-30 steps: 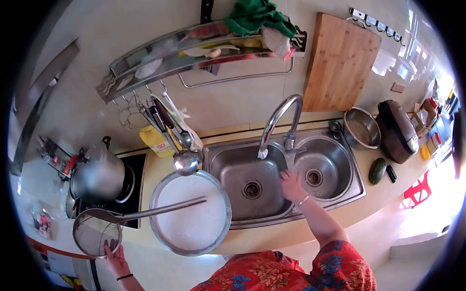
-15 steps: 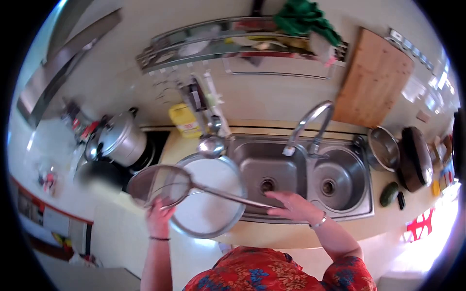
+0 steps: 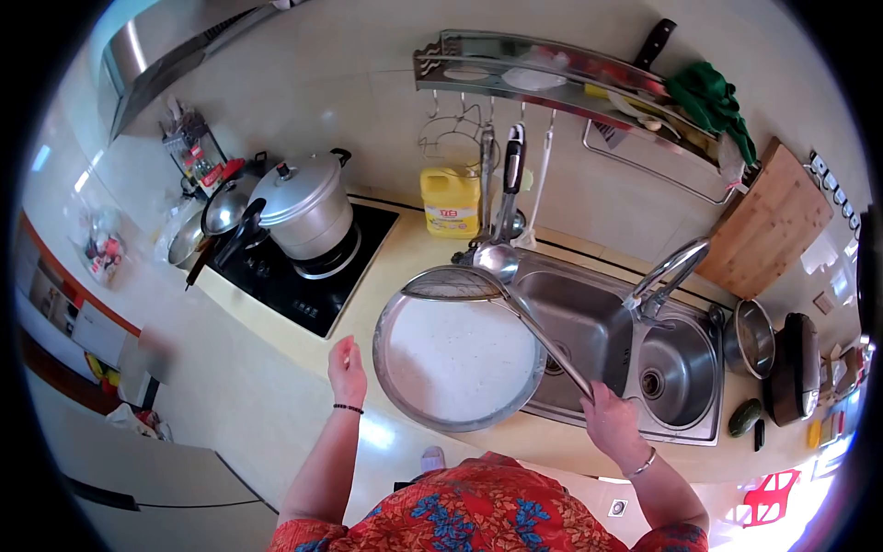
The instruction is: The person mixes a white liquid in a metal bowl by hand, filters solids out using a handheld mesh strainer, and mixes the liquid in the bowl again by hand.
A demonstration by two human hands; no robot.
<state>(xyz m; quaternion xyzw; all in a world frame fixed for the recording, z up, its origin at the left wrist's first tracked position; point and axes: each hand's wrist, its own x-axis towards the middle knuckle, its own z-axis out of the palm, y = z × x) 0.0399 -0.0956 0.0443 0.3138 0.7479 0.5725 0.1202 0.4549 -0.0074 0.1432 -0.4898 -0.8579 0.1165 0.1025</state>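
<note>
My right hand (image 3: 612,419) is wrapped round the long metal handle of a mesh strainer (image 3: 451,284). The strainer's round head hangs over the far rim of a wide metal basin (image 3: 379,368), which holds white liquid with fine bubbles (image 3: 460,354). Left of the basin, apart from it, my left hand (image 3: 347,371) is raised with its fingers curled together and nothing visible in them. A ladle (image 3: 497,261) hangs just behind the strainer head.
A double sink (image 3: 579,308) with a faucet (image 3: 676,271) adjoins the basin on the right. On the left, a pressure cooker (image 3: 308,207) stands on a black cooktop (image 3: 322,308). A yellow jug (image 3: 452,202) is by the wall, below a metal rack (image 3: 552,78).
The strainer head has swung from the basin's left side to its far rim. My left hand has let go of the strainer. The view has turned left.
</note>
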